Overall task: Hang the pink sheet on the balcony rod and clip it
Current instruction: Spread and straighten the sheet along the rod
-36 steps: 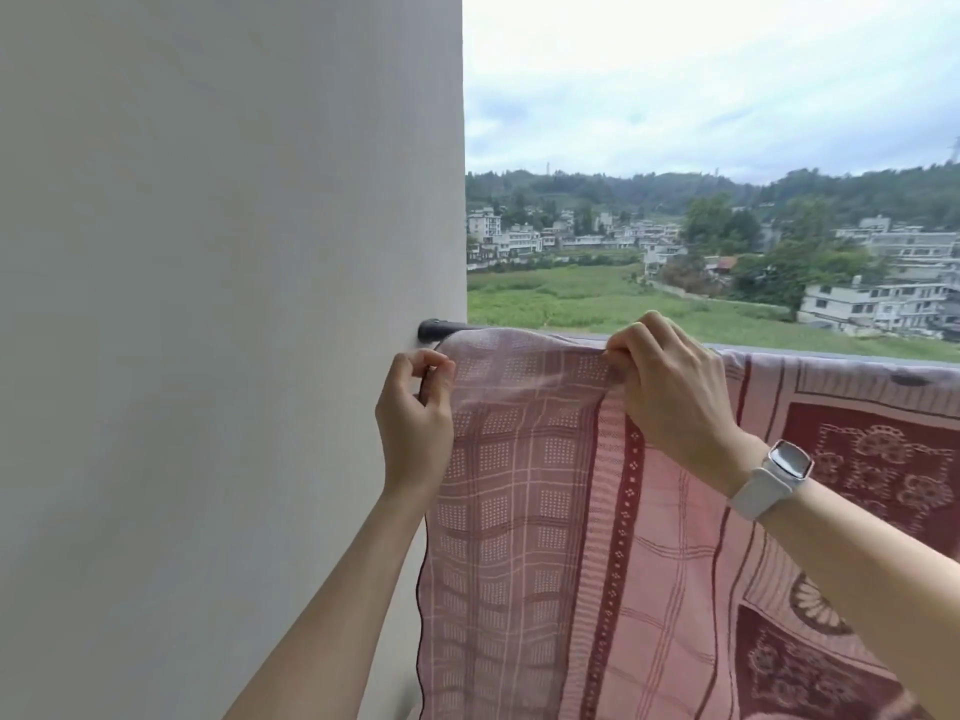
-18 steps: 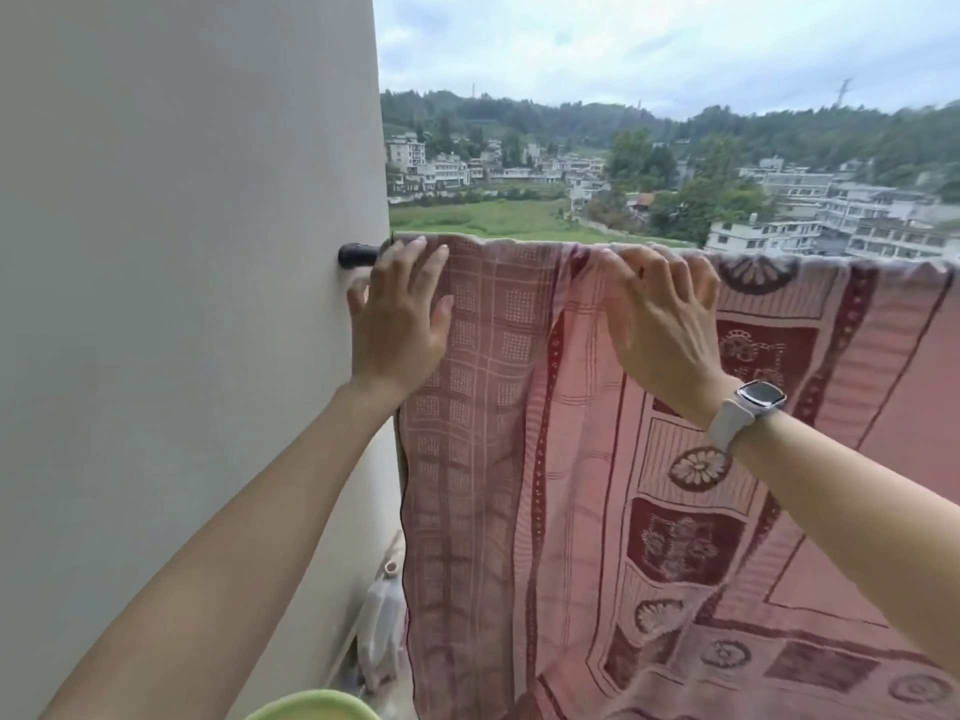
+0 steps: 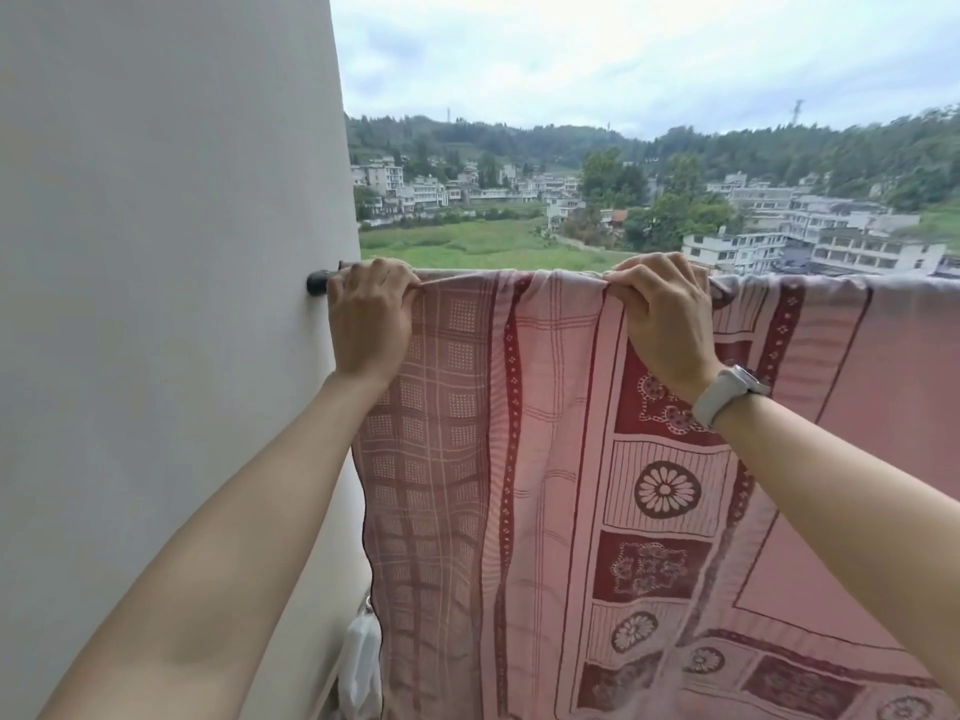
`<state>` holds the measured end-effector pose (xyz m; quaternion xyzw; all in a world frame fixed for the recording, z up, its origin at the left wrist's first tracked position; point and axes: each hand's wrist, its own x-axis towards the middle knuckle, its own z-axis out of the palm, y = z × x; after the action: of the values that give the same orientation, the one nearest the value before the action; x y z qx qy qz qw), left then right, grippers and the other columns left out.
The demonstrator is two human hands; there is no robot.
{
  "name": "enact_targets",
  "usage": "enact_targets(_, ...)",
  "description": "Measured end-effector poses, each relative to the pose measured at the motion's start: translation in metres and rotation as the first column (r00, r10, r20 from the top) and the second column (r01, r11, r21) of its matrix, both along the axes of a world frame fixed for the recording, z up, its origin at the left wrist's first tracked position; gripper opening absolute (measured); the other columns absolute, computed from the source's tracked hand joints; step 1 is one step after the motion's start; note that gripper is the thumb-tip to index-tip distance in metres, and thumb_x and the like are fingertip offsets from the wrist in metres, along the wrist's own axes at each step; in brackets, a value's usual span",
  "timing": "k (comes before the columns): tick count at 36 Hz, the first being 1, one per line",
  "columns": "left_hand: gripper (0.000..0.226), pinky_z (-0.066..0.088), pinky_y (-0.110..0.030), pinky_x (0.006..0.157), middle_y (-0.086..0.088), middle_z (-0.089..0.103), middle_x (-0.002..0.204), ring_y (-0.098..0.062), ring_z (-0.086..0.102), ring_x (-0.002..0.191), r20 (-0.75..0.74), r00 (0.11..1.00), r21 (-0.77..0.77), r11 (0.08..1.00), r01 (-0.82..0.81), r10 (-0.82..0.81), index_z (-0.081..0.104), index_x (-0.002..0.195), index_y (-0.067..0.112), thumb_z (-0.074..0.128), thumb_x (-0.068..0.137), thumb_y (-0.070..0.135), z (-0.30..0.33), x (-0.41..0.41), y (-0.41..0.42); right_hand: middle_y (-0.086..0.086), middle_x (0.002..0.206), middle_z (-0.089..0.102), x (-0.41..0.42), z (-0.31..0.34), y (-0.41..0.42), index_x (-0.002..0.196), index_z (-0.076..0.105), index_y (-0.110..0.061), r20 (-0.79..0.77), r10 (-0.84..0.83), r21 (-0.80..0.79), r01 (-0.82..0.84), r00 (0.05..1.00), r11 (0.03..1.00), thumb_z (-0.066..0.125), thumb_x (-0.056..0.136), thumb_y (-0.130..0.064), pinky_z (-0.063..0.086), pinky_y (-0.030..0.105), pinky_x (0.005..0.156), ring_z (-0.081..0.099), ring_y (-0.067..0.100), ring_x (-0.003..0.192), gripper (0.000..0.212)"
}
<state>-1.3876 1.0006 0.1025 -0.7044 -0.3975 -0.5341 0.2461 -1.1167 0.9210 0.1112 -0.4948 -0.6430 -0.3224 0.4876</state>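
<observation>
Both arms reach up and forward to the balcony rod [image 3: 318,281], palms facing away, backs of hands toward the camera

Left hand [image 3: 369,317]: at the rod's wall end, fingers [image 3: 387,275] curled over the top and clenched on the left top edge of the pink sheet [image 3: 524,459], fabric pinched at the knuckles. Just left of the hand the rod's black end fitting shows, butted against the wall [image 3: 156,304]

Right hand [image 3: 662,314]: further right along the rod, well apart from the left, fingers hooked over the top and grasping a bunch of sheet; fabric gathers into folds at the grip. Pale watch [image 3: 727,389] on that wrist

Sheet is draped over the rod and hangs down in front, pulled fairly taut between the two hands, with vertical folds below. Pattern: pink check band at left, dark red borders, floral medallions. It runs on along the rod to the right frame edge. No clip visible on it

Surroundings: plain light wall fills the left side. White plastic bag [image 3: 358,662] low down between wall and sheet edge. Beyond the rod: green field, white multi-storey buildings, wooded hills, overcast sky
</observation>
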Motion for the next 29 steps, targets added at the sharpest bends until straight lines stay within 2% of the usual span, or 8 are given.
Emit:
enact_targets(7, 0.010, 0.039, -0.042, 0.088, -0.008, 0.064, 0.104, -0.027, 0.056, 0.101, 0.018, 1.000, -0.034, 0.999, -0.015, 0.016, 0.061, 0.082, 0.007, 0.057, 0.082, -0.003, -0.029, -0.012, -0.009, 0.005, 0.085, 0.063, 0.013, -0.029, -0.018, 0.082, 0.060, -0.012, 0.165, -0.053, 0.065, 0.043, 0.985, 0.997, 0.050, 0.090, -0.017, 0.036, 0.038, 0.075, 0.043, 0.019, 0.086, 0.013)
enact_targets(11, 0.013, 0.037, -0.048, 0.091, -0.012, 0.063, 0.108, -0.032, 0.056, 0.105, -0.117, 0.991, -0.094, 0.993, -0.076, 0.064, 0.063, 0.082, 0.004, 0.061, 0.077, -0.008, -0.053, -0.026, -0.008, 0.005, 0.084, 0.063, 0.028, -0.052, -0.036, 0.083, 0.060, -0.011, 0.331, -0.087, -0.016, 0.097, 0.940, 0.995, 0.047, 0.091, -0.018, 0.033, 0.034, 0.073, 0.048, 0.021, 0.081, 0.018)
enact_targets(15, 0.020, 0.033, -0.050, 0.098, -0.014, 0.056, 0.121, -0.031, 0.049, 0.115, -0.139, 0.990, -0.114, 0.993, -0.023, 0.007, 0.062, 0.099, 0.006, 0.059, 0.080, -0.001, -0.051, -0.029, -0.007, 0.001, 0.082, 0.067, 0.020, -0.046, -0.038, 0.080, 0.066, -0.013, 0.338, -0.178, -0.015, 0.194, 0.924, 0.981, 0.051, 0.089, -0.020, 0.033, 0.038, 0.074, 0.057, 0.023, 0.075, 0.019)
enact_targets(17, 0.033, 0.031, -0.050, 0.101, -0.013, 0.048, 0.131, -0.030, 0.043, 0.121, -0.052, 0.999, -0.127, 0.992, -0.003, -0.003, 0.053, 0.115, 0.009, 0.057, 0.082, 0.005, -0.047, -0.033, -0.007, -0.001, 0.081, 0.067, 0.011, -0.042, -0.037, 0.082, 0.067, -0.015, 0.336, -0.171, 0.024, 0.174, 0.926, 0.985, 0.052, 0.089, -0.022, 0.034, 0.038, 0.073, 0.057, 0.021, 0.073, 0.017)
enact_targets(20, 0.047, 0.030, -0.046, 0.104, -0.014, 0.037, 0.140, -0.029, 0.033, 0.130, 0.218, 0.976, -0.213, 0.976, 0.037, 0.011, 0.039, 0.132, 0.009, 0.054, 0.087, 0.011, -0.044, -0.042, -0.001, 0.000, 0.089, 0.065, -0.008, -0.039, -0.029, 0.094, 0.064, -0.016, 0.318, -0.135, 0.063, 0.121, 0.938, 0.991, 0.052, 0.088, -0.020, 0.036, 0.039, 0.073, 0.054, 0.020, 0.079, 0.014)
enact_targets(23, 0.063, 0.035, -0.037, 0.102, -0.013, 0.036, 0.141, -0.025, 0.039, 0.126, 0.576, 0.817, -0.415, 0.856, 0.307, -0.014, 0.026, 0.140, 0.008, 0.058, 0.088, 0.022, -0.041, -0.048, 0.005, 0.003, 0.099, 0.061, -0.031, -0.031, -0.012, 0.103, 0.060, -0.015, 0.278, -0.132, 0.053, 0.122, 0.952, 0.991, 0.051, 0.086, -0.017, 0.032, 0.038, 0.081, 0.049, 0.019, 0.091, 0.019)
enact_targets(25, 0.057, 0.042, -0.028, 0.088, -0.008, 0.051, 0.129, -0.017, 0.054, 0.105, 0.719, 0.694, -0.479, 0.746, 0.462, 0.031, 0.035, 0.136, 0.009, 0.059, 0.088, 0.028, -0.038, -0.051, 0.007, 0.005, 0.105, 0.059, -0.047, -0.023, 0.000, 0.107, 0.059, -0.015, 0.278, -0.124, 0.028, 0.121, 0.953, 0.992, 0.051, 0.085, -0.018, 0.030, 0.039, 0.087, 0.047, 0.020, 0.098, 0.023)
enact_targets(29, 0.021, 0.048, -0.032, 0.082, -0.005, 0.065, 0.097, -0.020, 0.061, 0.087, 0.725, 0.688, -0.441, 0.793, 0.421, 0.039, 0.062, 0.098, 0.010, 0.062, 0.086, 0.026, -0.035, -0.056, 0.010, 0.008, 0.116, 0.057, -0.075, -0.005, 0.022, 0.117, 0.054, -0.014, 0.274, -0.103, -0.061, 0.124, 0.956, 0.990, 0.049, 0.086, -0.025, 0.028, 0.045, 0.097, 0.049, 0.025, 0.110, 0.033)
